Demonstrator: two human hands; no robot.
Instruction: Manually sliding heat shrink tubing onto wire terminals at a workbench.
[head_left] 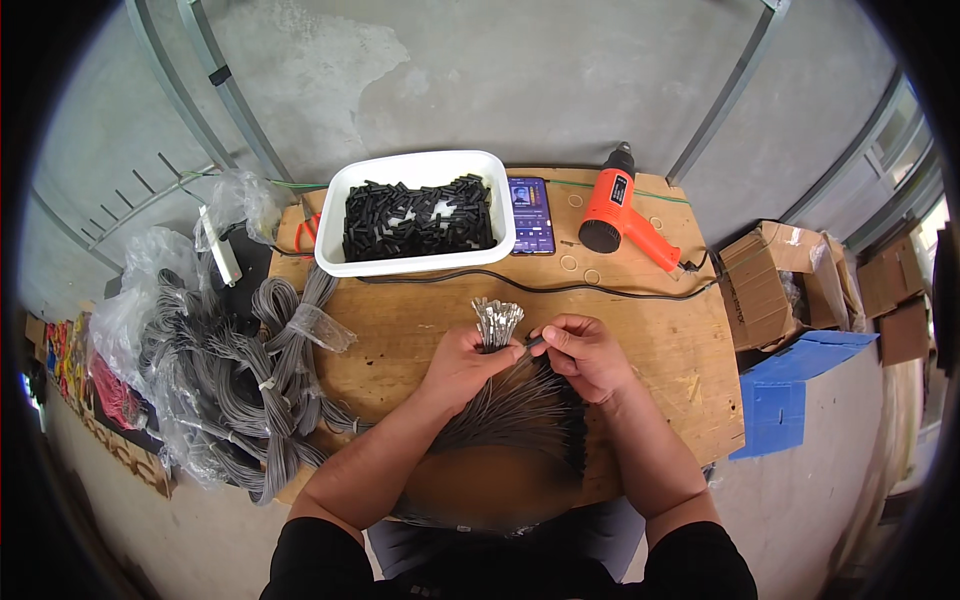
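My left hand (468,365) is closed around a bundle of thin grey wires (505,405). Shiny metal terminals (497,318) fan upward above its fingers, and the wires trail down toward my lap. Close beside it, my right hand (580,358) pinches a short black sleeve (535,342), which meets the left fingertips. Whether a wire runs inside that sleeve is hidden by the fingers. A row of black sleeves (573,440) lies at the right side of the spread wires. Beyond my hands stands a white tub (420,268) holding many short black sleeves (415,222).
An orange heat gun (625,215) lies at the back right, its black cord (530,287) crossing the wooden table (670,350). A phone (532,215) rests beside the tub, red-handled pliers (307,232) at its left. Coiled grey wire bundles (255,385) crowd the left; cardboard boxes (780,280) stand right.
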